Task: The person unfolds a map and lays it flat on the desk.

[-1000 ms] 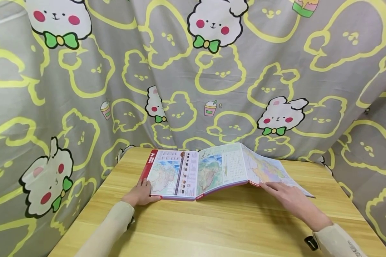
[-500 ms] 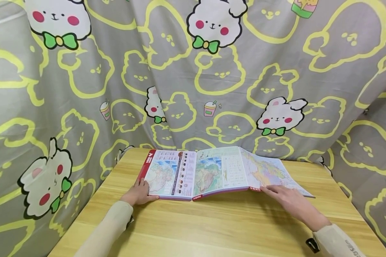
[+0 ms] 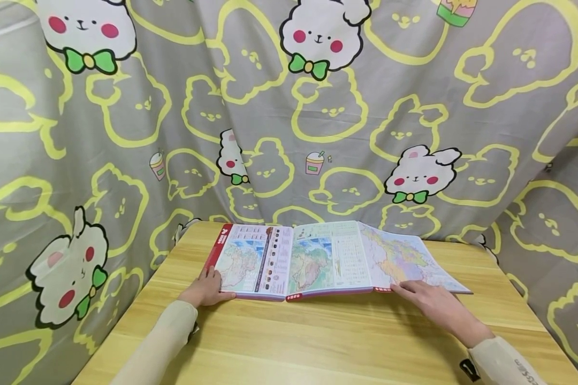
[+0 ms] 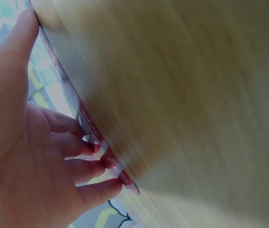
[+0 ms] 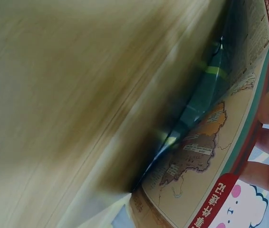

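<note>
In the head view a fold-out map [image 3: 329, 256] lies spread across the table, its printed panels joined at upright folds. My left hand [image 3: 203, 289] rests on the near left corner, fingers on the red border, thumb along the front edge. Close up in the left wrist view, the fingertips of that hand [image 4: 39, 147] touch the red edge. My right hand [image 3: 435, 305] touches the near edge of the right panel with extended fingers. That panel's underside, a brown printed map [image 5: 206, 147], shows in the right wrist view, where none of the right hand's fingers [image 5: 263, 178] appears beneath it.
A light wooden table [image 3: 289, 342] carries the map. Behind and beside it hangs a grey curtain [image 3: 270, 117] with cartoon rabbits. The map's middle stands slightly off the tabletop and casts a shadow along its front.
The raised fold between the middle and right panels has sunk toward the table. My right hand has moved slightly down with the panel; the left hand has shifted slightly left with the map's corner.
</note>
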### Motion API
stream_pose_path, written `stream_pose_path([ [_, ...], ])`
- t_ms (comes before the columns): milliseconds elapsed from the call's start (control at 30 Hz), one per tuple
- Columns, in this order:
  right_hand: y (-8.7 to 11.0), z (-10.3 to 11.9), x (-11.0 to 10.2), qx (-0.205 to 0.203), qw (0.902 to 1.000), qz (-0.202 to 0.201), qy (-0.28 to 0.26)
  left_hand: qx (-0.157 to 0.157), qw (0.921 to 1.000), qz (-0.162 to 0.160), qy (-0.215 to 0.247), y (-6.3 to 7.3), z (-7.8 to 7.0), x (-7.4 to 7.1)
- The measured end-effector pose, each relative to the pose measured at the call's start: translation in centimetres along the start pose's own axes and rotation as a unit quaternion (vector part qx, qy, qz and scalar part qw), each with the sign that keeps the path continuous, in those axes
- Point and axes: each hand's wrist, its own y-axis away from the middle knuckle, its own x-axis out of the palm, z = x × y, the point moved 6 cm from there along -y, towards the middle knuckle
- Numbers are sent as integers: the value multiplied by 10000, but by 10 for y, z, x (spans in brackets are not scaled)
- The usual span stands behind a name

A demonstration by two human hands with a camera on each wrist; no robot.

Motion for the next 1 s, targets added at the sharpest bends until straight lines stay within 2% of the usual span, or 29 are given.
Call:
stream_pose_path([
  [233,1,1,8,-7,9997,241,22,-66,10000,16,-42,1,3,0],
  [467,1,5,15,47,9977,672,-39,-84,10000,-48,-13,0,8,0],
  [667,0,9,20,-231,9982,530,134,-109,9999,20,18,1,10,-3],
  [1000,-2,13,28,-253,9966,785,54,-272,9996,0,71,2,11,-3],
])
